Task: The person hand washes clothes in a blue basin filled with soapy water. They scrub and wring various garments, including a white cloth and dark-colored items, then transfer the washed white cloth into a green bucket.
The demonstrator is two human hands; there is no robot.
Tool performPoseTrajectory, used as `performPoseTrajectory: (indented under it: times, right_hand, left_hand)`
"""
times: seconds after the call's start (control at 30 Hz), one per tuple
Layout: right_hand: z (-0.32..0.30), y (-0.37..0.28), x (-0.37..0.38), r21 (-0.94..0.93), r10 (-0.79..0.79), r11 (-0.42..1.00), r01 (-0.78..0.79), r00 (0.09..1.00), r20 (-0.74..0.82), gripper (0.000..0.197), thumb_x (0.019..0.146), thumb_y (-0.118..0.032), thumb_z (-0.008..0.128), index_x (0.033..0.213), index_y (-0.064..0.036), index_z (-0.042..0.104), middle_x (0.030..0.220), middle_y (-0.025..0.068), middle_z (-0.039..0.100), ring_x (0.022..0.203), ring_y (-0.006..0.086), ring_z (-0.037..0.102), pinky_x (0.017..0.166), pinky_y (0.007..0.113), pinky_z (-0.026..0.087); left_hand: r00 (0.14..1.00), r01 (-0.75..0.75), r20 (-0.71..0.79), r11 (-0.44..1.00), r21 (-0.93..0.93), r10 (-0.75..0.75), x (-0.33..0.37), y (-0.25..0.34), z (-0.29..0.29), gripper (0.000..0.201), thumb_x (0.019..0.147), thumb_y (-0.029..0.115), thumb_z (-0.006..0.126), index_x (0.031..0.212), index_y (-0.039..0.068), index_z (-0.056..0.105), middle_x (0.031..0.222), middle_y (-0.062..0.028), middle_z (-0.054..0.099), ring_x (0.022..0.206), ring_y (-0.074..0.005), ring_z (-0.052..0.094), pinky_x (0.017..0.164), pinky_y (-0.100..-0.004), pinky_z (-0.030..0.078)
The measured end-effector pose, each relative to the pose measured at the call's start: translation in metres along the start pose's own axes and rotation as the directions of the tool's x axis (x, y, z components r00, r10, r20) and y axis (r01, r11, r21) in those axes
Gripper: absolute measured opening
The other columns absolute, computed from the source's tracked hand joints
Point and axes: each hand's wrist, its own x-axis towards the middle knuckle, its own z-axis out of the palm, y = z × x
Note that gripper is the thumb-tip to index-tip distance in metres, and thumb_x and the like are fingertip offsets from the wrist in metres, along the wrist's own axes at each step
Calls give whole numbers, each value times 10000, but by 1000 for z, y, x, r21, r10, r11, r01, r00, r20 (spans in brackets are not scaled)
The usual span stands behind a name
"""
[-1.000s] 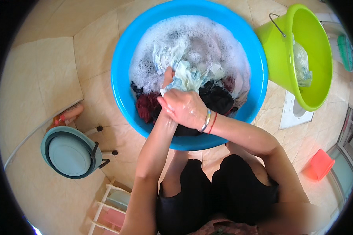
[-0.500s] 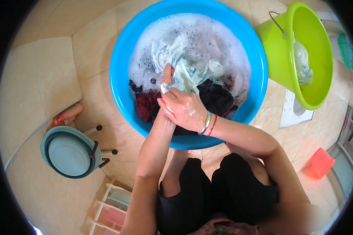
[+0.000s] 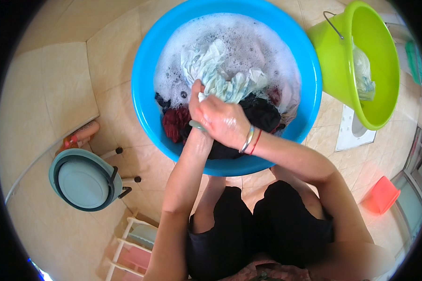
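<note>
A large blue basin (image 3: pixel 143 110) full of suds stands in front of me. My left hand (image 3: pixel 196 96) is closed on a wet white cloth with blue-green patches (image 3: pixel 218 84), its far end bunched on the foam. Pressed over the left hand is my right hand (image 3: pixel 226 120), its wet knuckles up and fingers curled in against the same cloth; what its fingertips touch is hidden. A pale green bangle (image 3: pixel 198 125) circles my left wrist. Dark red clothing (image 3: pixel 175 124) and black clothing (image 3: pixel 261 114) lie in the water beside and beneath my hands.
A lime-green bucket (image 3: pixel 330 65) with a whitish cloth (image 3: pixel 363 75) inside leans by the basin's right side. On the left are a grey-blue folding basin (image 3: pixel 82 185) and an orange-pink bottle (image 3: pixel 85 131). A white rack (image 3: pixel 122 241) is lower left, a red-pink container (image 3: pixel 385 194) at right.
My right hand has shifted slightly and turned on the left hand, uncovering the green bangle. The white cloth is now gathered more tightly above my hands.
</note>
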Motion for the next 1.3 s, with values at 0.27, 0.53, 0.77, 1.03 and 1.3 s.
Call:
performPoseTrajectory:
  times: [0.27,0.53,0.77,1.03,1.3]
  right_hand:
    - [-8,77,44,112,295,953,-280,945,-145,246,963,-269,542,922,-27,528,749,206,633,707,409,632,587,461,483]
    - [-75,104,53,-9,-69,998,69,947,-312,299,877,-211,664,1144,-103,586,1015,127,598,876,313,611,724,405,501]
    - [-24,154,19,-419,277,877,-235,960,42,328,886,-226,614,1198,-137,567,1025,91,624,980,299,572,871,449,470]
    - [-53,30,30,-123,-90,990,76,989,-115,274,799,-36,573,1057,-91,647,875,105,579,846,323,539,770,444,435]
    - [-14,-37,15,55,-334,938,341,936,-114,175,725,-203,737,819,-106,627,804,42,468,767,216,528,677,335,447]
  left_hand:
    - [959,-246,-120,965,95,257,-24,12,50,312,1006,323,479,1096,42,581,1015,-17,588,937,-124,569,851,-287,453]
    - [942,-318,2,894,314,335,-1,26,33,272,993,237,550,1226,98,563,1268,-52,530,1109,-168,540,873,-365,513]
    - [985,-170,57,906,388,160,7,13,17,376,1004,157,497,1379,143,468,1464,-67,375,1269,-257,464,969,-437,467]
    - [983,-10,185,988,157,-20,8,25,27,523,998,368,486,1471,197,347,1412,-74,462,1304,-252,418,1098,-444,326]
    - [818,272,564,940,-207,-112,4,44,14,306,1005,451,439,1124,233,618,983,-103,546,826,-181,524,666,-300,449]
